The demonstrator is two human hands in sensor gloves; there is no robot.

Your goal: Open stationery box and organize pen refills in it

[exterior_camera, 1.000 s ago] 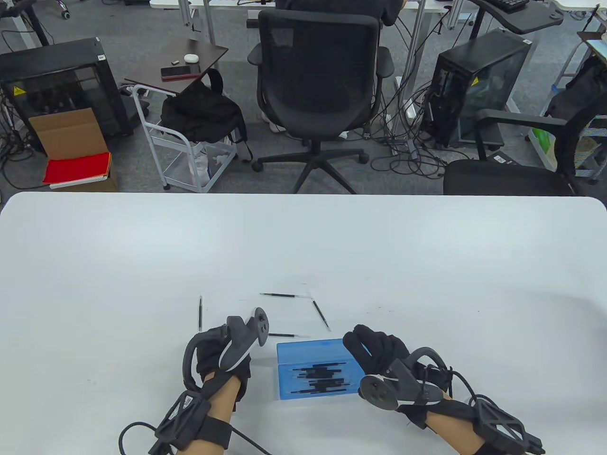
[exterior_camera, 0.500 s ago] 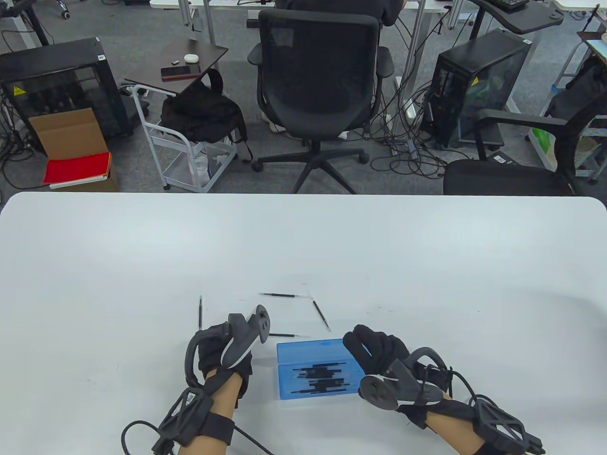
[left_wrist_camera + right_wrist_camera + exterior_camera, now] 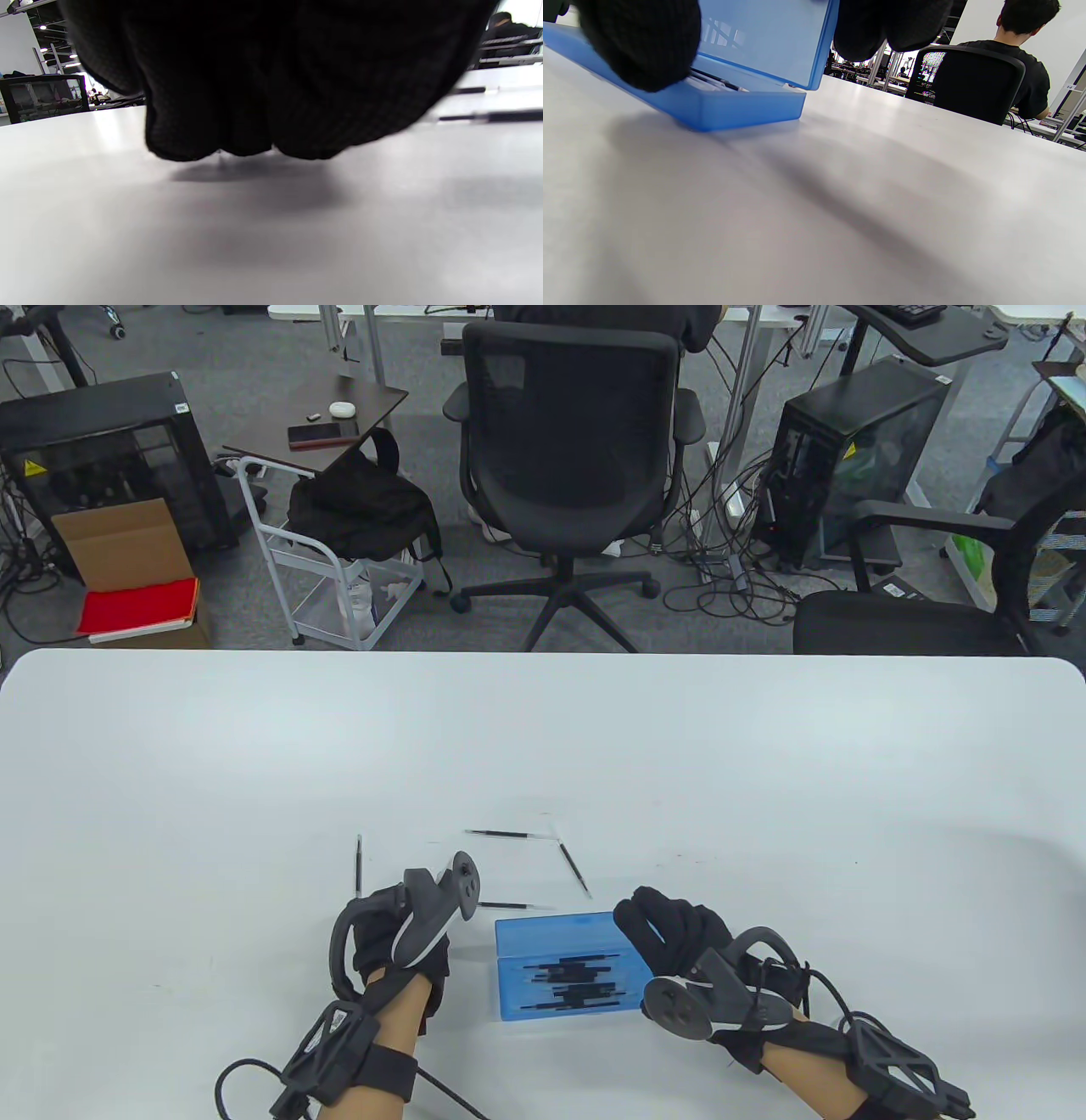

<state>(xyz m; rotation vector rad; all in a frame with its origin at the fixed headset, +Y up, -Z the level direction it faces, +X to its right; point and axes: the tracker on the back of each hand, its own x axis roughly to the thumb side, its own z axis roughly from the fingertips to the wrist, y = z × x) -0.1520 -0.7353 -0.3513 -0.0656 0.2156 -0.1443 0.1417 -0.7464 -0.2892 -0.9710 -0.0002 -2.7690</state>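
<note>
Your stationery box (image 3: 567, 967) sits open near the near edge of the white table (image 3: 543, 746), between your two hands. It is translucent blue plastic, a shallow rectangular tray with its lid (image 3: 763, 38) raised at the far side; the right wrist view shows the lid standing up behind the tray. Inside the tray lie several thin black pen refills (image 3: 575, 982), set roughly parallel along its length.

Four more loose refills (image 3: 509, 834) lie on the table just beyond the box: one far and level, one slanted (image 3: 574, 869) to its right, one (image 3: 514, 905) close against the lid's far edge, and one (image 3: 359, 865) upright to the left, beside your left hand.

Your right hand (image 3: 674, 935) is at the box's right end, its fingers (image 3: 640, 46) curled round the lid's edge. Your left hand (image 3: 392, 937) rests on the table left of the box, fingers curled under; whether it pinches anything you cannot tell.

No brand, label or writing is readable on the box.
</note>
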